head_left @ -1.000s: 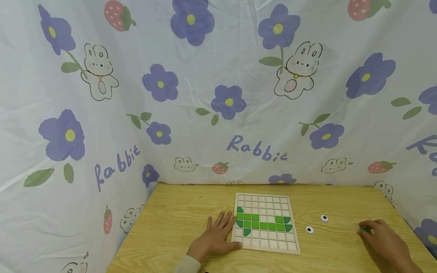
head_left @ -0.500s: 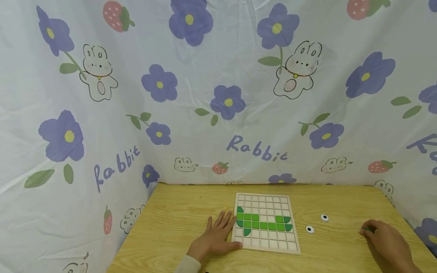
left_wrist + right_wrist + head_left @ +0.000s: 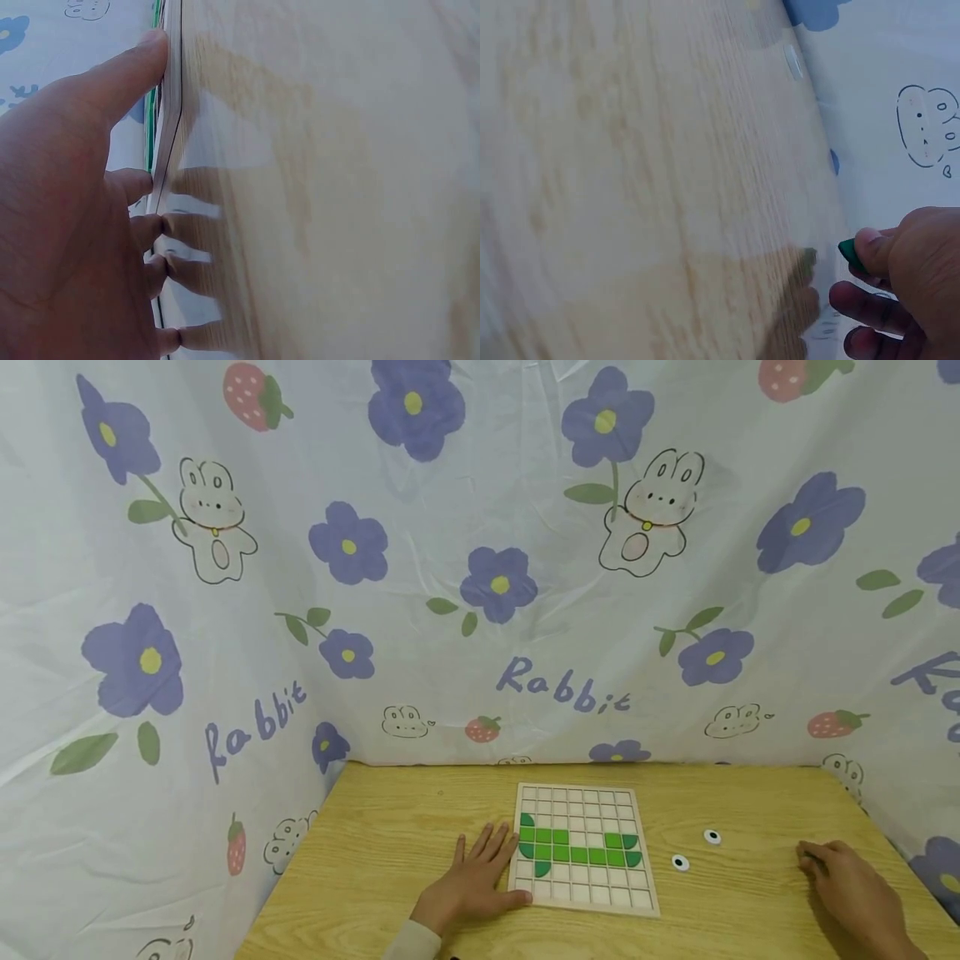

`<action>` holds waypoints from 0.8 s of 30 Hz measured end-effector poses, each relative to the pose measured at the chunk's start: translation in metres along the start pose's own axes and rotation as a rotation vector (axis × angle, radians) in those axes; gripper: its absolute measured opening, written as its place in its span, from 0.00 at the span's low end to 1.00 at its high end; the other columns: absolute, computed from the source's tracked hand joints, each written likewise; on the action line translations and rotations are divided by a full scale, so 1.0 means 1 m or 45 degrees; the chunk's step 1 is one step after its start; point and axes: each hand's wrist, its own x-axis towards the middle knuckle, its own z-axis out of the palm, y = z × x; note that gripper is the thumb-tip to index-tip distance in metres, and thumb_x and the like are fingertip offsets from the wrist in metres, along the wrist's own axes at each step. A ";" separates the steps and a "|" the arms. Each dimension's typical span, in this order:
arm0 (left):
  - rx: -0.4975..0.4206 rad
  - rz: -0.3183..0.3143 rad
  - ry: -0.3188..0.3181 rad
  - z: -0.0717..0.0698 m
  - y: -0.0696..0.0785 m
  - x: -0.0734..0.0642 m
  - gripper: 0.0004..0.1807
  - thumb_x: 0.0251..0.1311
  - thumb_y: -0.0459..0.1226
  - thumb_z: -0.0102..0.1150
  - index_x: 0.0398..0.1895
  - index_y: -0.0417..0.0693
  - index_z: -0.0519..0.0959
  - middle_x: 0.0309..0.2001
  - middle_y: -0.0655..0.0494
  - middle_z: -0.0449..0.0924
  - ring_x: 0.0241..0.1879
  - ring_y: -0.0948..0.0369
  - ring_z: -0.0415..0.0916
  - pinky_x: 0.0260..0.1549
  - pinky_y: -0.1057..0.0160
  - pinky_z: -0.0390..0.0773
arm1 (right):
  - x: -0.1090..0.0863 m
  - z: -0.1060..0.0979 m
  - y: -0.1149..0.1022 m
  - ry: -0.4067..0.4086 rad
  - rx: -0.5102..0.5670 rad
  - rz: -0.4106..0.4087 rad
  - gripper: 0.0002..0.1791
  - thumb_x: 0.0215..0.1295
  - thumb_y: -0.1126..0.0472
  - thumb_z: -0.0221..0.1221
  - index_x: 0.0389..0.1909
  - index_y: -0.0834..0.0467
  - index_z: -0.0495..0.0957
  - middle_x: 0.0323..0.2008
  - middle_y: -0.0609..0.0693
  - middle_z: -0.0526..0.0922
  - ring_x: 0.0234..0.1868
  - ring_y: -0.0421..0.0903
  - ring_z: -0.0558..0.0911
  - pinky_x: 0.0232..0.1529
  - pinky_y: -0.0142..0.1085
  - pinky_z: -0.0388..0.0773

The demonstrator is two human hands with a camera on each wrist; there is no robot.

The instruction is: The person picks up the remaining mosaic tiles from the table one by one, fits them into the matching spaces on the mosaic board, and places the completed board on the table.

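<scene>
A square wooden grid board (image 3: 585, 893) lies on the table, bearing light green square tiles (image 3: 580, 856) and several dark green quarter-round tiles (image 3: 542, 868). My left hand (image 3: 476, 881) rests spread on the table at the board's left side, its thumb on the near left corner. In the left wrist view its fingers lie along the board's edge. Off to the right, my right hand (image 3: 855, 885) pinches a small dark green tile (image 3: 852, 256) between thumb and fingers; much of the tile is hidden, so its full shape cannot be told.
Two white eye discs with black pupils, a farther disc (image 3: 712, 837) and a nearer disc (image 3: 680, 862), lie between the board and my right hand. A printed curtain (image 3: 450, 693) hangs behind and beside the wooden table (image 3: 375, 860).
The right hand shifts slightly right and the green tile turns between its fingers, showing less in the head view. My left hand, the board and the discs stay put.
</scene>
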 end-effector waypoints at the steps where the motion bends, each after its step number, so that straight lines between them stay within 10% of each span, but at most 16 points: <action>1: -0.003 0.000 0.001 0.000 0.000 0.000 0.54 0.70 0.71 0.52 0.89 0.56 0.48 0.89 0.51 0.39 0.88 0.45 0.35 0.80 0.26 0.36 | 0.000 -0.001 -0.001 -0.004 0.016 0.015 0.21 0.73 0.68 0.62 0.58 0.79 0.76 0.41 0.71 0.82 0.36 0.63 0.85 0.34 0.55 0.83; 11: -0.004 0.000 0.004 -0.001 0.001 0.000 0.54 0.71 0.70 0.53 0.89 0.55 0.48 0.89 0.50 0.39 0.88 0.45 0.36 0.79 0.26 0.36 | -0.005 -0.010 -0.016 0.024 0.105 0.001 0.16 0.75 0.51 0.65 0.49 0.61 0.81 0.46 0.59 0.89 0.36 0.51 0.87 0.29 0.47 0.80; 24: 0.022 0.003 0.012 0.001 -0.001 0.001 0.54 0.70 0.71 0.52 0.89 0.56 0.48 0.89 0.51 0.39 0.88 0.45 0.36 0.79 0.26 0.38 | -0.004 -0.007 -0.063 0.220 0.145 -0.184 0.04 0.69 0.61 0.70 0.41 0.55 0.86 0.34 0.46 0.90 0.31 0.42 0.83 0.29 0.38 0.77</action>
